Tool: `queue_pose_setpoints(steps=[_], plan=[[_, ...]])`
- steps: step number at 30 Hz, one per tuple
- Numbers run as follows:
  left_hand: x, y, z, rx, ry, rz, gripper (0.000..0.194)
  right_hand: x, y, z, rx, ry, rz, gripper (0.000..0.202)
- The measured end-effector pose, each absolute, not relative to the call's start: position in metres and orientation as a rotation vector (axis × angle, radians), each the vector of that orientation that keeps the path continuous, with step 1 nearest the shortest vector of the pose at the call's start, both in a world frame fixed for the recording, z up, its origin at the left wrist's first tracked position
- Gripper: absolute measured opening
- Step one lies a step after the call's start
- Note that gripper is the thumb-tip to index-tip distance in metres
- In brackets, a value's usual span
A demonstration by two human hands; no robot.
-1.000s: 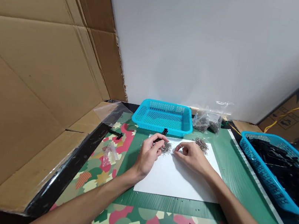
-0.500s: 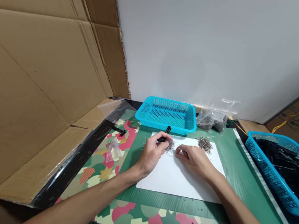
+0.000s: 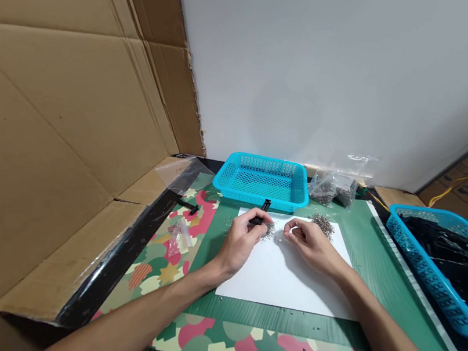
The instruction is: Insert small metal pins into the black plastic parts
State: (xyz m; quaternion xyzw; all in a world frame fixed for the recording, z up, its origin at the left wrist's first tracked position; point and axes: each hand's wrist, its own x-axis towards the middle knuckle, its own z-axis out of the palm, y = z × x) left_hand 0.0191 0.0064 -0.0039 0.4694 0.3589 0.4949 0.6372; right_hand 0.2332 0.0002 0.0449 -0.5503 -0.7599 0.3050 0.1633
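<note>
fingertips [image 3: 291, 229] blurring tiny metal bits [image 3: 269, 231]

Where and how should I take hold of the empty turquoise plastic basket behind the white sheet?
Probably by the long front rim of the empty turquoise plastic mesh basket, coming from the near side. It stands upright and open-topped, its rim flares outward above the slanted walls, and that edge faces the left hand and right hand on the white paper sheet.
</note>
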Motion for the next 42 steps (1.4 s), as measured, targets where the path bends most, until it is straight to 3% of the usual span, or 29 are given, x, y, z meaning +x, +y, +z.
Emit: queue_pose_setpoints(steps=[14, 20, 29, 42], plan=[[0.021, 0.002, -0.004, 1.165, 0.832, 1.086, 0.015, 0.222, -0.004, 0.045, -1.842, -2.336, 0.574, 0.021], [0.020, 0.001, -0.001, 1.335, 0.828, 1.092, 0.024, 0.225, -0.006, 0.055, -1.479, -1.949, 1.102, 0.034], [0.025, 0.001, -0.005, 1.273, 0.645, 1.083, 0.035, 0.209, -0.009, 0.052, -1.325, -1.527, 1.472, 0.050], [0.021, 0.001, -0.003, 1.403, 0.778, 1.113, 0.034, 0.207, -0.013, 0.056, -1.422, -1.748, 1.004, 0.039]])
